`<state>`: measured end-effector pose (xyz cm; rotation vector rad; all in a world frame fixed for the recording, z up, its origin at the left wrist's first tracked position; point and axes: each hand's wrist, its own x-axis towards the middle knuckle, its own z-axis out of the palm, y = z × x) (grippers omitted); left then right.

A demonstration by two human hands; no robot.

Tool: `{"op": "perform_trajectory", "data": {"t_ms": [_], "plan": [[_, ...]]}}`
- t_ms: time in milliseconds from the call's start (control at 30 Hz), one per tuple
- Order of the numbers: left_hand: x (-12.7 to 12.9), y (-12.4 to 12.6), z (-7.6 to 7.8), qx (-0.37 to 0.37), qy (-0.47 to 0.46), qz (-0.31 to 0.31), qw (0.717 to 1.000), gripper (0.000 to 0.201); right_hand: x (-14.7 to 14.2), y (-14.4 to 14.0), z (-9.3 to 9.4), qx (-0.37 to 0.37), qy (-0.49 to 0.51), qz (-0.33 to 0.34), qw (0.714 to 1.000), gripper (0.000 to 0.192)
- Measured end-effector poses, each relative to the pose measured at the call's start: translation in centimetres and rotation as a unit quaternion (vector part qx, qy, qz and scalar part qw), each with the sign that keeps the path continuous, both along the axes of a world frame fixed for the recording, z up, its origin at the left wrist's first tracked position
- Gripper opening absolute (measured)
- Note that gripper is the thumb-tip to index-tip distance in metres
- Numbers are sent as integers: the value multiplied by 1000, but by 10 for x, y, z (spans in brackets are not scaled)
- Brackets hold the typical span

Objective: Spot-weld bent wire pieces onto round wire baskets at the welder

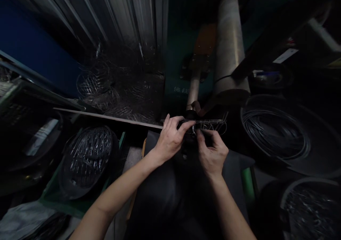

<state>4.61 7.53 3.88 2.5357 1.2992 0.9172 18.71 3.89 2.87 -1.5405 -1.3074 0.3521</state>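
Note:
A wire grid piece [221,121] with a rounded wire loop at its right end lies level under the machine's lower tip. My left hand [170,138] is closed over the left part of this grid, its thumb and forefinger reaching to a small shiny bent wire piece [193,129]. From the right, my right hand [213,153] pinches at that same bent piece, just below the grid's front wire. My fingers partly cover both parts. Right above them is a metal rod [194,87] of the machine, with a thick grey cylinder [230,44] beside it.
Wire grids [117,98] lie heaped behind a board edge [106,115] at left. A basin of wire parts [90,151] rests on a green crate [53,194]. At right are a tub with coiled wire rings [277,133] and a bucket of small metal parts [311,208].

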Motion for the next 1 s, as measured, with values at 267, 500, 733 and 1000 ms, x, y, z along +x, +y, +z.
{"op": "perform_trajectory", "data": {"t_ms": [267,500,733,1000], "plan": [[-1,9,2,0,-33,-8,999,48,0,8,5,41,-28,8,999,10],[-2,12,4,-12,-31,-10,999,52,-1,9,7,57,-39,9,998,8],[-3,17,5,-3,-22,-16,1000,56,-3,12,10,30,-36,-2,999,16],[-3,20,3,14,-13,-11,1000,55,-2,15,11,6,-33,2,999,20]]}}
